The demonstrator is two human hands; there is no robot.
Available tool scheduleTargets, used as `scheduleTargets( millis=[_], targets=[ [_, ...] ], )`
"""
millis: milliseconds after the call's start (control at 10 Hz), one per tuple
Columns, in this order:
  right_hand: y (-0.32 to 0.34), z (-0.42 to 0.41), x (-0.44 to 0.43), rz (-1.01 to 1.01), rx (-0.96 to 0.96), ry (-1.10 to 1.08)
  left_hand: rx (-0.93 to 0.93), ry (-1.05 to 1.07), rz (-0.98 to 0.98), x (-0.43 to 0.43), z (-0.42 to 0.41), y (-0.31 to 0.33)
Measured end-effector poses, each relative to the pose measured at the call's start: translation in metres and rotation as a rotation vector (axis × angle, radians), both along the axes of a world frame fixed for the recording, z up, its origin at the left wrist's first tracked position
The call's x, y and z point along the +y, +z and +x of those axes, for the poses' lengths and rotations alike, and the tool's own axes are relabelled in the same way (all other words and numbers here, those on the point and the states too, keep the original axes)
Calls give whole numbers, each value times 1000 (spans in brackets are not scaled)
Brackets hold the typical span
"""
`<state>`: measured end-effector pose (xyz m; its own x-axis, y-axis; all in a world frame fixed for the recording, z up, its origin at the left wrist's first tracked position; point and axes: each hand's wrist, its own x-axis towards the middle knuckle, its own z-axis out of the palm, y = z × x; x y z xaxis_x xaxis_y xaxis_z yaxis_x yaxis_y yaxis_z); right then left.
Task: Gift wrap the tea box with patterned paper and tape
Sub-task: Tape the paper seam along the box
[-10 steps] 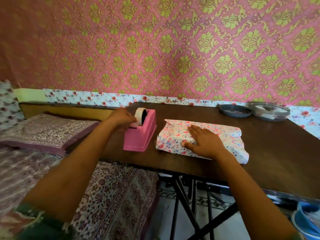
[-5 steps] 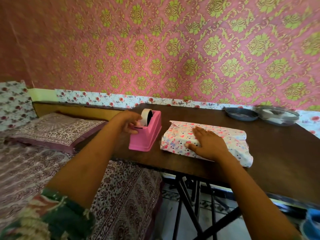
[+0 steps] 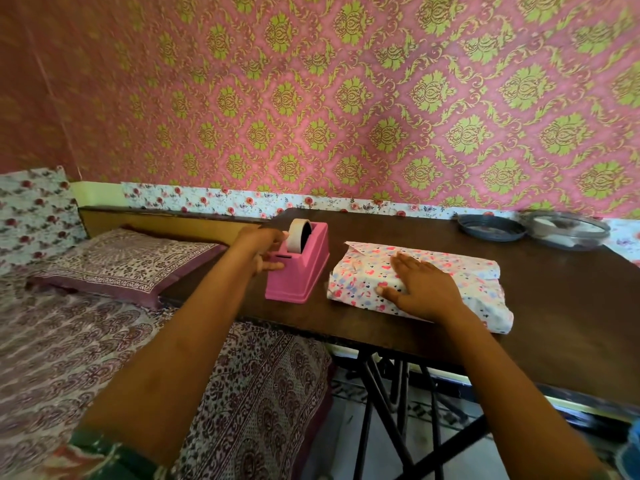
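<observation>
1. Pink wallpaper (image 3: 346,98) with a green damask print fills the background.
2. A bed (image 3: 104,358) under a purple block-printed cover lies against the table's left edge, with a matching pillow (image 3: 121,265) at its far end.
3. The dark wooden folding table (image 3: 554,306) stands against the wall.
4. The wrapped tea box (image 3: 360,275) lies flat near the table's front edge, about midway along it. Its patterned paper (image 3: 478,282), white with small hearts, is folded over the top, and the right end looks loose.
5. Two round shallow dishes sit touching at the table's far right corner, a dark dish (image 3: 491,228) and a clear-lidded dish (image 3: 568,230).
6. A pink tape dispenser (image 3: 301,271) stands just left of the box, near the front left corner.
7. The right hand (image 3: 422,289) lies flat on the box, fingers straight, pressing the paper down.
8. The left hand (image 3: 261,249) is against the dispenser's left side, fingers bent. Blur hides whether it pinches the tape.
9. The tape roll (image 3: 297,235) sits upright in the dispenser.
</observation>
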<state>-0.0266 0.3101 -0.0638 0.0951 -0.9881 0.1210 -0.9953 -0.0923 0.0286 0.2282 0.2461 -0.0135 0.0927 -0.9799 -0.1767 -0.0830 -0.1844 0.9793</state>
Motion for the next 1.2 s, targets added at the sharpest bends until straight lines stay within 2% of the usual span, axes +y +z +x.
scheduleTargets(
  millis=[200, 300, 400, 600, 900, 1200],
  targets=[
    [2, 2, 3, 6, 5, -25, 195, 91, -80, 10, 7, -29],
    [3, 3, 2, 6, 4, -28, 192, 92, -77, 13, 10, -32],
    [3, 4, 2, 3, 3, -31, 51, 69, -99, 17, 12, -37],
    [2, 4, 2, 4, -3, -26, 130, 59, -69, 24, 9, -50],
    [3, 4, 3, 9, 6, -27, -81, 116, -237, 20, 14, -58],
    [2, 3, 2, 6, -3, -22, -296, 122, -239, 13, 22, -50]
  ],
)
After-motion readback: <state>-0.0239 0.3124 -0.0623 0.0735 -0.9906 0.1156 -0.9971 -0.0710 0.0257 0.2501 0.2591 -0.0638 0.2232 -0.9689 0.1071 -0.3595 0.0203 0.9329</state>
